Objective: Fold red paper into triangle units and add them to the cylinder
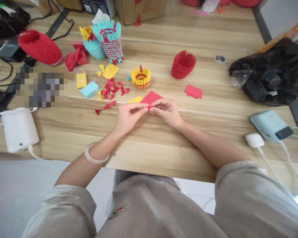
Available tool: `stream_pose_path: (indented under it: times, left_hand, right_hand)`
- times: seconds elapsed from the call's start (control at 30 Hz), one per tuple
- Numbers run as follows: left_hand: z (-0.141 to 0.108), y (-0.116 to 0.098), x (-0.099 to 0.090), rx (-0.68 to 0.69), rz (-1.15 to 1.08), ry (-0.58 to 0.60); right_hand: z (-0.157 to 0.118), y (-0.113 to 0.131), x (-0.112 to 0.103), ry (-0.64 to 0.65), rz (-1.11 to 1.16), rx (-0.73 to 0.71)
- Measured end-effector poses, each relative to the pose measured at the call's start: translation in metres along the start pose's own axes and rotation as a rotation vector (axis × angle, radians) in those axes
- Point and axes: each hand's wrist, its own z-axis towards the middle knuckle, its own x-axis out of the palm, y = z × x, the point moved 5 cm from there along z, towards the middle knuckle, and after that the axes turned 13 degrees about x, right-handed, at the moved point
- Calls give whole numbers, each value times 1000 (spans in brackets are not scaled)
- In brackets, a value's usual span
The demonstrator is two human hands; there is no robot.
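My left hand (pixel 130 114) and my right hand (pixel 167 111) meet at the middle of the table, both pinching one small red paper piece (pixel 149 107) between thumbs and fingertips. Just beyond the fingers lie a red paper sheet (pixel 151 96) and a yellow paper slip (pixel 135 99), partly covered. To their left, small folded red triangles (pixel 110 88) are scattered. A yellow and red paper bowl (pixel 141 77) stands behind my hands. Red paper rectangles (pixel 193 91) rest to the right of it.
Folded-paper vases stand at the back left (pixel 110 41) and back right (pixel 183 64). A light blue paper stack (pixel 89 89) lies left. A white device (pixel 20 130), a black bag (pixel 275 72) and a power bank (pixel 270 125) with cables flank the arms.
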Motion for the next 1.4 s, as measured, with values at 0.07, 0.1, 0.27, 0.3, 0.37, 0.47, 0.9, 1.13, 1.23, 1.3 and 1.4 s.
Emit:
stream_pose_path:
  times: [0.07,0.1,0.27,0.3,0.37,0.47,0.9,1.13,1.23,1.3,1.4]
  left_hand:
    - [0,0,-1,-20,18,-7]
    - [0,1,-1,-23,29,-8]
    - [-1,0,-1,31,83,35]
    - [-1,0,-1,38,79,43]
    - [-1,0,0,38,58,43]
    - [0,0,0,27,36,23]
    - [-3,1,4,62,26,102]
    - [-2,0,5,32,-29,97]
    - [-2,-2,4,37,8,104]
    - [-2,-3,3,51,32,117]
    - [-3,-4,3,72,52,132]
  right_hand:
    - [0,-1,0,5,-25,11]
    - [1,-1,0,8,-38,10]
    - [0,1,1,-2,-54,-8]
    - [0,1,2,-4,-49,-11]
    - [-1,2,3,-2,-44,-17]
    - [-3,3,3,1,-57,-32]
    - [-10,9,3,-65,-85,-134]
    - [-5,9,1,-37,-66,-96]
    - [-7,11,2,-21,-69,-128]
    - [-8,12,3,-21,-93,-149]
    - [-10,12,2,-38,-139,-170]
